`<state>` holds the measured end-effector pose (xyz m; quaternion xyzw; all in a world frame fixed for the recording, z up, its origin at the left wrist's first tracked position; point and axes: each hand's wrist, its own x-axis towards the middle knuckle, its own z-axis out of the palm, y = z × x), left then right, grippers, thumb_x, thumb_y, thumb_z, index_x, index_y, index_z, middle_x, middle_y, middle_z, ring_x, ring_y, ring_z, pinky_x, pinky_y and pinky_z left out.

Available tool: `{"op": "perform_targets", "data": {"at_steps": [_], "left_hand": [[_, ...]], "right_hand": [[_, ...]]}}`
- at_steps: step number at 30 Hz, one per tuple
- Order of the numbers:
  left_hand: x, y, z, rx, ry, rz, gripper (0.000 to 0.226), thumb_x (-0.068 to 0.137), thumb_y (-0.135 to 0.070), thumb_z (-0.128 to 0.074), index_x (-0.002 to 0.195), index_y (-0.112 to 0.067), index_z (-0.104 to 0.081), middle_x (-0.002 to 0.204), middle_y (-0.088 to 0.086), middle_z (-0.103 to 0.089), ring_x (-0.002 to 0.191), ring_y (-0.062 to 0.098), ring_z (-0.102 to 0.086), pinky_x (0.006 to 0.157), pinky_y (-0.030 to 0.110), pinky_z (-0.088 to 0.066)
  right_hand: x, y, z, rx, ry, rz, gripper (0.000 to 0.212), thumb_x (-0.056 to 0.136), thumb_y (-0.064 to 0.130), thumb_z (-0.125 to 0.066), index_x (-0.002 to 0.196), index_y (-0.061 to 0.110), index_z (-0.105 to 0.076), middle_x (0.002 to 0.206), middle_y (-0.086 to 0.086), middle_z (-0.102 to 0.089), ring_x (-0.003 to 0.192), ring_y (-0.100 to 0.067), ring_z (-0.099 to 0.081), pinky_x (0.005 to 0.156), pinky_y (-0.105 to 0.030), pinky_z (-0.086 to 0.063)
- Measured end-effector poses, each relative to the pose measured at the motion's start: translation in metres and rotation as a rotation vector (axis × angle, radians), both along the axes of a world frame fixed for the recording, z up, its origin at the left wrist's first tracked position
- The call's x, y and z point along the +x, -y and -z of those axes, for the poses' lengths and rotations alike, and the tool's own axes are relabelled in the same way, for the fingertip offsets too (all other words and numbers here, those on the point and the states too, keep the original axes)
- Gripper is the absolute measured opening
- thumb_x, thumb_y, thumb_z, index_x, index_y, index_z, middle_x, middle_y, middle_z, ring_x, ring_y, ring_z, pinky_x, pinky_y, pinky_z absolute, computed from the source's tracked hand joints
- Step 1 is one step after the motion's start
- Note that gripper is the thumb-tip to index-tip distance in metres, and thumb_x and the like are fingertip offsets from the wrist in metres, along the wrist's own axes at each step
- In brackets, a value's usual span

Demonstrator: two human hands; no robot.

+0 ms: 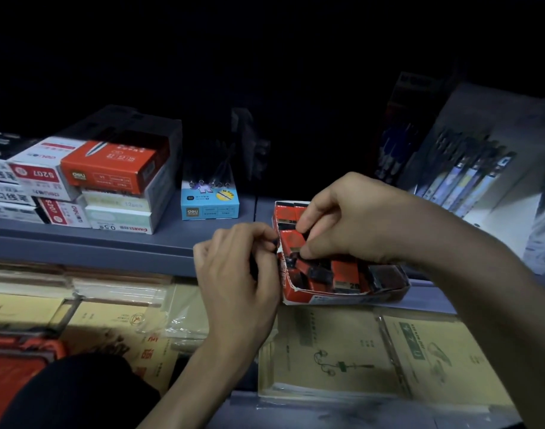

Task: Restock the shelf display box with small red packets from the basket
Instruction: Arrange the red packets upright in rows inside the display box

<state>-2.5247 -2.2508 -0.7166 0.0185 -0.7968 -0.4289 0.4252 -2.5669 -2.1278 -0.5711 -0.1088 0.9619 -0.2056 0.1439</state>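
Observation:
A red display box (342, 297) sits on the grey shelf (110, 243), holding several small red packets (343, 270). My right hand (354, 218) reaches into the box from above and pinches one red packet (291, 241) between thumb and fingers near the box's left side. My left hand (237, 274) is at the box's left wall, its fingers curled and pinching the wall's upper edge (277, 243). An orange-red basket (20, 366) lies at the lower left, its contents hidden in the dark.
Stacked pen boxes (110, 171) fill the shelf's left part. A small blue box (210, 201) with pens stands beside them. Packaged pens (469, 178) lean at the right. Yellow notebooks in plastic sleeves (357, 357) lie on the lower shelf under my arms.

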Motion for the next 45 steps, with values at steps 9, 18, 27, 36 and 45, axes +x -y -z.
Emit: {"op": "perform_targets", "data": {"at_steps": [9,18,27,36,45], "left_hand": [[0.0,-0.001,0.002,0.001,-0.005,-0.006,0.019,0.09,-0.015,-0.046,0.091,-0.023,-0.064,0.082,-0.016,-0.062,0.078,0.008,-0.054,0.086,0.025,-0.03],[0.001,-0.003,0.001,0.019,-0.022,-0.002,0.017,0.09,-0.015,-0.047,0.09,-0.022,-0.062,0.082,-0.015,-0.062,0.077,0.009,-0.055,0.084,0.03,-0.032],[0.002,-0.002,0.003,-0.015,-0.029,0.012,0.019,0.089,-0.012,-0.048,0.091,-0.02,-0.064,0.082,-0.014,-0.061,0.077,0.009,-0.055,0.084,0.029,-0.031],[0.0,0.001,0.002,0.001,-0.054,0.028,0.023,0.089,-0.011,-0.043,0.09,-0.019,-0.064,0.081,-0.012,-0.061,0.078,0.008,-0.054,0.083,0.028,-0.031],[-0.002,-0.001,0.002,-0.004,-0.092,0.023,0.023,0.088,-0.008,-0.044,0.09,-0.018,-0.065,0.082,-0.011,-0.062,0.079,0.011,-0.055,0.083,0.033,-0.033]], "right_hand": [[0.003,0.006,0.004,0.001,-0.082,0.014,0.022,0.07,0.034,-0.093,0.081,0.027,-0.076,0.089,0.007,-0.075,0.087,-0.011,-0.072,0.079,-0.034,-0.06],[0.006,0.009,0.001,0.046,-0.062,-0.025,0.018,0.079,0.029,-0.087,0.091,0.026,-0.073,0.092,0.005,-0.074,0.085,-0.013,-0.071,0.075,-0.032,-0.061],[0.006,0.003,0.011,-0.079,-0.142,-0.026,0.012,0.073,0.028,-0.092,0.074,0.029,-0.081,0.077,0.011,-0.074,0.079,-0.005,-0.071,0.079,-0.031,-0.061],[-0.008,-0.039,-0.006,-0.12,-0.198,-0.043,0.01,0.087,0.026,-0.08,0.08,0.033,-0.081,0.067,0.018,-0.071,0.062,0.0,-0.066,0.052,-0.019,-0.048],[-0.013,-0.03,0.003,0.117,-0.096,-0.065,0.017,0.084,0.037,-0.083,0.084,0.02,-0.079,0.079,0.006,-0.071,0.078,-0.012,-0.068,0.068,-0.028,-0.052]]}}
